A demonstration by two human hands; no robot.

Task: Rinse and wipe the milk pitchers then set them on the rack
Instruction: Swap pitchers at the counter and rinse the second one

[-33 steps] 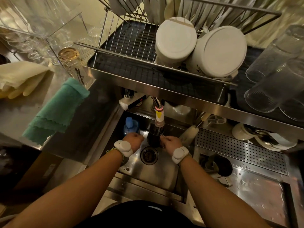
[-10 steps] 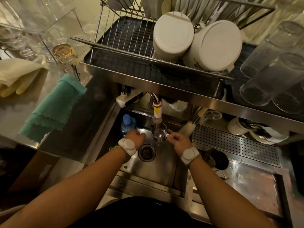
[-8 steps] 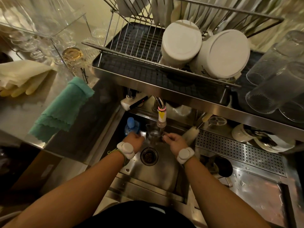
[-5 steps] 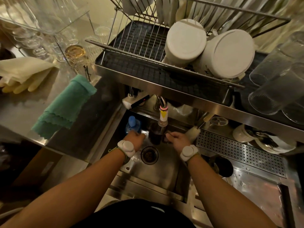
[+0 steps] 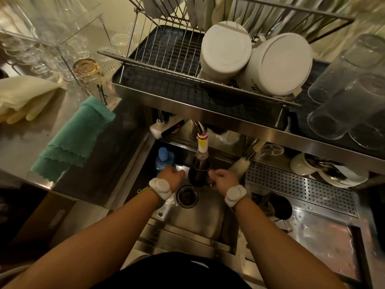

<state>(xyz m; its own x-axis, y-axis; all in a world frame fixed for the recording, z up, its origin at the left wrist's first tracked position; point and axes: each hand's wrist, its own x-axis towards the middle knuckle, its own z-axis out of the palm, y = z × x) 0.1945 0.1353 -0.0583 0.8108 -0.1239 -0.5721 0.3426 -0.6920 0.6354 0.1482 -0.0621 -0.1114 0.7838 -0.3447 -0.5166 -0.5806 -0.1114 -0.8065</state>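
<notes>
Stainless steel milk pitcher (image 5: pixel 199 174), one, dark inside, is held upright in the sink (image 5: pixel 200 213) directly under the faucet nozzle (image 5: pixel 202 148), above and just behind the round drain (image 5: pixel 187 196). Two hands are recorded. The right hand (image 5: pixel 224 179) is closed in a pinch at the pitcher's right side, at its handle. The left hand (image 5: pixel 171 176) is curled into a loose fist just beside the pitcher's left wall; whether it touches the metal cannot be told. One white band is worn on each wrist, two in all.

One blue-capped bottle (image 5: pixel 164 160) stands at the sink's back left corner. One pale bottle brush (image 5: pixel 239 164) leans at the back right. One perforated drain plate (image 5: pixel 300 185) lies to the right, with one dark cup (image 5: pixel 279 206) at its near edge.

On the wire rack (image 5: pixel 166 53) above, two white round containers (image 5: pixel 250 57) are propped bottom-out, touching each other. Several clear tumblers (image 5: pixel 345 101) lie stacked at the right; their count cannot be fixed.

On the steel surface (image 5: pixel 23 142) to the left, one folded teal cloth (image 5: pixel 73 138) and yellowish rubber gloves (image 5: pixel 23 99) are laid.
</notes>
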